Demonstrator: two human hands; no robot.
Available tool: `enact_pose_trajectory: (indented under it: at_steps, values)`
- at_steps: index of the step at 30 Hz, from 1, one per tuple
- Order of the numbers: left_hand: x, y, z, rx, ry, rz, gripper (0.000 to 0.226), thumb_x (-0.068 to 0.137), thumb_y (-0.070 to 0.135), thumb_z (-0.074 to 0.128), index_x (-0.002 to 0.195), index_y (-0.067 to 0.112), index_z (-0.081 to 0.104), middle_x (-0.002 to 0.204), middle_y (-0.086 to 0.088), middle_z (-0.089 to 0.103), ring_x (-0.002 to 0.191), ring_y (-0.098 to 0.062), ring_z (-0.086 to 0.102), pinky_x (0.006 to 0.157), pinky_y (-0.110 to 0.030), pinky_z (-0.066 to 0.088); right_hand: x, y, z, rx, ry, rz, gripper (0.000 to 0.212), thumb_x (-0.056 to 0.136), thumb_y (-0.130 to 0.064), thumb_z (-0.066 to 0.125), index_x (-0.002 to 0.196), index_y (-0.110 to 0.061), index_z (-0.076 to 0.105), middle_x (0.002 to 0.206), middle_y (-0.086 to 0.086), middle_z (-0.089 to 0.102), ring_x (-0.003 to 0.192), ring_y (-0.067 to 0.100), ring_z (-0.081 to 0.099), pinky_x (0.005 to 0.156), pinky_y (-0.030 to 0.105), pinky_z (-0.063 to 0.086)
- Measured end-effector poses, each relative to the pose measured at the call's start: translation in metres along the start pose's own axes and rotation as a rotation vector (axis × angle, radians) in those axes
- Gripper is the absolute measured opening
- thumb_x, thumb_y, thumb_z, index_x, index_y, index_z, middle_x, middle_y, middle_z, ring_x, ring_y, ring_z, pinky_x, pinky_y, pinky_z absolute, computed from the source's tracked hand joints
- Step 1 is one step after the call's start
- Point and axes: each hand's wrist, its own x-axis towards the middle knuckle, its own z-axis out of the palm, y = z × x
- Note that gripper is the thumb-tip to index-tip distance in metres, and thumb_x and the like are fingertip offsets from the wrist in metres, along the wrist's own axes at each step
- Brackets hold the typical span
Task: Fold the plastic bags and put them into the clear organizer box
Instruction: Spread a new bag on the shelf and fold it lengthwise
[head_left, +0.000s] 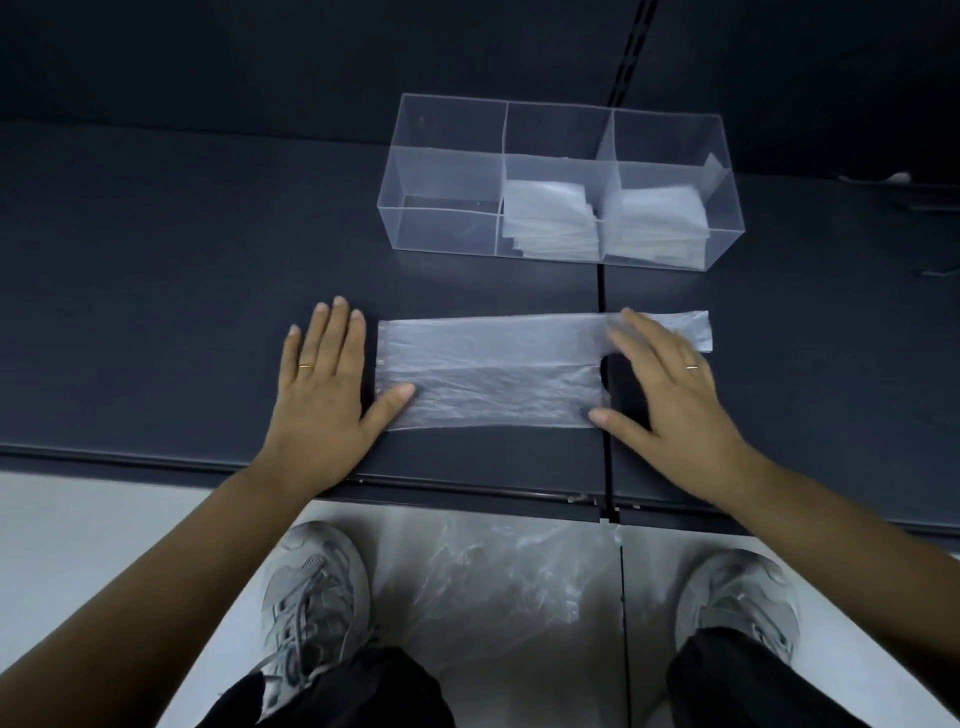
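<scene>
— Where's the bag just now?

— The plastic bag (493, 371) lies flat on the table (182, 260), a long strip between the two hands. The left hand (324, 379) has its fingers straight and spread on the table just off the bag's end, with only the thumb on its near corner; the right hand (670, 384) lies flat too, fingers straight over the other end, a bit blurred.

— Which way does it run?

— Its long axis runs from the left thumb across to the right fingertips; the handle strip pokes out past those fingertips, and the closed end sits by the thumb.

— And to fold it well?

— I'd press the air out first; then bring the handle end over to the thumb end, edges matched. The clear organizer box (441, 176) waits beyond the fingertips, with folded bags (545, 218) in its middle and right compartments.
</scene>
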Motion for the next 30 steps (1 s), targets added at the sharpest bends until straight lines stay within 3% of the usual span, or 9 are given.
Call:
enact_pose_trajectory:
  at_steps: [3, 7, 10, 14, 17, 20, 23, 27, 30]
  values:
    - [-0.006, 0.032, -0.004, -0.121, 0.037, 0.261, 0.085, 0.091, 0.066, 0.025, 0.147, 0.002, 0.033, 0.156, -0.014, 0.025, 0.146, -0.026, 0.016, 0.119, -0.039, 0.007, -0.01, -0.001, -0.002, 0.07, 0.096, -0.065, 0.038, 0.07, -0.03, 0.083, 0.103, -0.019, 0.067, 0.119, 0.002, 0.051, 0.112, 0.02, 0.046, 0.096, 0.033, 0.029]
    - [-0.011, 0.069, 0.008, -0.176, -0.067, 0.467, 0.075, 0.092, 0.055, 0.046, 0.147, 0.006, 0.034, 0.156, -0.008, 0.025, 0.146, -0.019, 0.012, 0.12, -0.029, 0.0, -0.009, -0.008, 0.001, 0.049, 0.111, -0.104, 0.016, 0.068, -0.015, 0.085, 0.079, -0.013, 0.073, 0.09, 0.004, 0.056, 0.085, 0.024, 0.053, 0.079, 0.036, 0.036]
    - [-0.011, 0.074, 0.02, -0.172, -0.079, 0.45, 0.076, 0.092, 0.053, 0.05, 0.149, 0.008, 0.027, 0.158, -0.003, 0.019, 0.146, -0.013, 0.007, 0.119, -0.025, -0.002, -0.002, -0.015, 0.001, -0.015, 0.072, -0.13, 0.008, 0.077, -0.01, 0.077, 0.076, -0.012, 0.069, 0.089, 0.005, 0.057, 0.087, 0.027, 0.055, 0.077, 0.034, 0.033]
    - [-0.008, 0.074, 0.022, -0.217, 0.064, 0.412, 0.062, 0.084, 0.037, 0.07, 0.132, 0.0, 0.055, 0.141, -0.011, 0.051, 0.132, -0.026, 0.047, 0.11, -0.044, 0.036, 0.003, -0.016, -0.007, 0.152, -0.093, -0.035, 0.012, 0.088, -0.011, 0.064, 0.079, -0.017, 0.062, 0.095, -0.004, 0.052, 0.094, 0.015, 0.05, 0.085, 0.028, 0.033]
    - [-0.005, 0.073, 0.025, -0.236, 0.173, 0.394, 0.048, 0.081, 0.026, 0.076, 0.12, 0.001, 0.065, 0.129, -0.01, 0.062, 0.118, -0.026, 0.059, 0.098, -0.044, 0.048, 0.006, -0.013, -0.022, 0.411, -0.14, 0.066, 0.014, 0.092, -0.012, 0.059, 0.081, -0.021, 0.058, 0.094, -0.01, 0.05, 0.089, 0.006, 0.051, 0.085, 0.017, 0.037]
    - [-0.003, 0.073, 0.026, -0.234, 0.209, 0.393, 0.042, 0.081, 0.022, 0.076, 0.116, 0.002, 0.068, 0.124, -0.008, 0.065, 0.114, -0.025, 0.062, 0.094, -0.043, 0.05, 0.006, -0.016, -0.025, 0.314, -0.124, 0.022, 0.008, 0.086, -0.016, 0.067, 0.084, -0.021, 0.062, 0.095, -0.01, 0.051, 0.093, 0.009, 0.051, 0.09, 0.024, 0.037]
    - [-0.005, 0.072, 0.026, -0.236, 0.19, 0.394, 0.046, 0.081, 0.028, 0.075, 0.119, 0.003, 0.066, 0.127, -0.008, 0.063, 0.117, -0.024, 0.06, 0.097, -0.041, 0.047, 0.005, -0.021, -0.013, 0.137, -0.17, -0.029, 0.018, 0.077, -0.023, 0.077, 0.092, -0.02, 0.067, 0.099, -0.006, 0.051, 0.099, 0.013, 0.048, 0.092, 0.03, 0.03]
    - [-0.006, 0.071, 0.024, -0.235, 0.149, 0.388, 0.051, 0.083, 0.035, 0.071, 0.123, 0.004, 0.064, 0.131, -0.006, 0.06, 0.121, -0.023, 0.057, 0.1, -0.039, 0.044, 0.009, -0.022, -0.004, 0.108, -0.068, -0.052, 0.002, 0.084, -0.016, 0.071, 0.083, -0.016, 0.069, 0.092, -0.003, 0.054, 0.093, 0.016, 0.049, 0.087, 0.031, 0.03]
    - [-0.006, 0.071, 0.023, -0.233, 0.133, 0.387, 0.052, 0.084, 0.04, 0.069, 0.122, 0.005, 0.065, 0.13, -0.006, 0.061, 0.12, -0.023, 0.058, 0.099, -0.037, 0.043, 0.015, -0.02, -0.005, 0.123, -0.128, -0.038, 0.007, 0.088, -0.015, 0.066, 0.081, -0.017, 0.065, 0.091, -0.004, 0.054, 0.091, 0.013, 0.049, 0.088, 0.028, 0.031]
